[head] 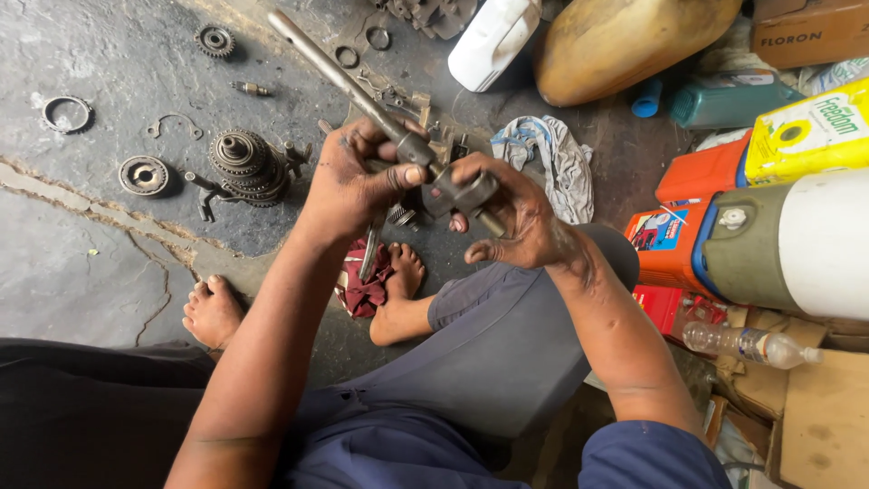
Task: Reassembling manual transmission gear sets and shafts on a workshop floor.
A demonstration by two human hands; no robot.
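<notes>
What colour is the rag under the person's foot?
Dark red rag, seen in the head view.

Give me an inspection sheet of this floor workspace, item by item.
Surface: cracked, oil-stained concrete floor; the person sits on it barefoot.
Job's things: long metal shaft with a socket-like end piece, held up in both hands.
Clutter: gear cluster, small gear, bearing ring, snap ring, red rag and a striped rag lie around.
Grippers: left hand grips the shaft, thumb on it; right hand has its fingers wrapped on the end piece.
Cables: nothing seen.
Surroundings: white jug, yellow tank, orange cans, plastic bottle, cardboard at the right.
</notes>
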